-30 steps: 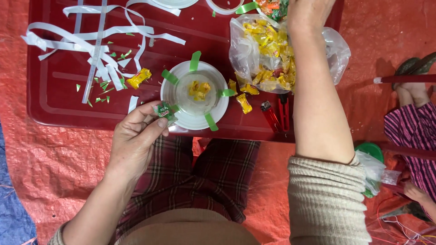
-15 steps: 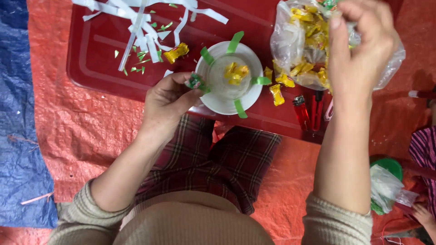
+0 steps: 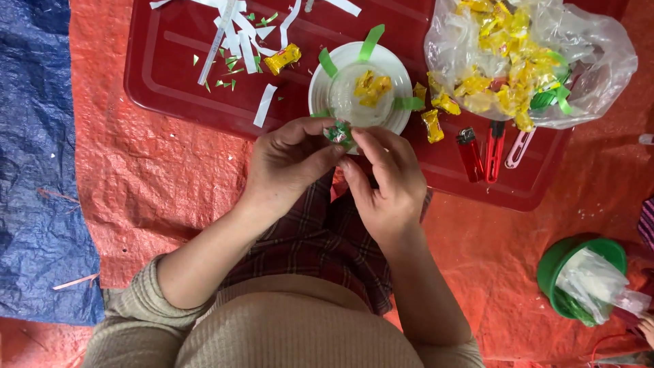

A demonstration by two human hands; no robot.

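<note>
Head view: both hands meet just below the white plate (image 3: 320, 95), at the near edge of the red tray (image 3: 163, 82). The left hand (image 3: 289, 160) is curled nearly closed, thumb and forefinger pinched on a small green-and-red wrapped candy (image 3: 338, 133). The right hand (image 3: 388, 180) is also mostly closed, its fingertips pressed to the same candy from the other side, so the two hands hold one piece between them, just over the plate's near rim.

The plate lies on the tray and carries a clear round lid or cup (image 3: 354, 102) with a few yellow-wrapped candies inside; their exact number cannot be told. Four green strips (image 3: 371, 42) stick out around the plate's rim.

Loose yellow candies on the tray: one left of the plate (image 3: 282, 58), and three at its right side (image 3: 433, 125). One clear plastic bag (image 3: 524, 61) full of many more yellow candies lies at the tray's far right.

Below the bag lie three small tools side by side: one red lighter (image 3: 469, 153), one red-handled cutter (image 3: 495, 151), and one pale pink-handled tool (image 3: 520, 146).

White paper strips (image 3: 235, 34) and tiny green snippets are scattered at the tray's upper left; too many to count.

The tray rests on an orange tarp (image 3: 157, 177), with one blue tarp (image 3: 34, 170) at the left. One green bowl (image 3: 555, 266) holding a crumpled clear bag sits at the lower right.
</note>
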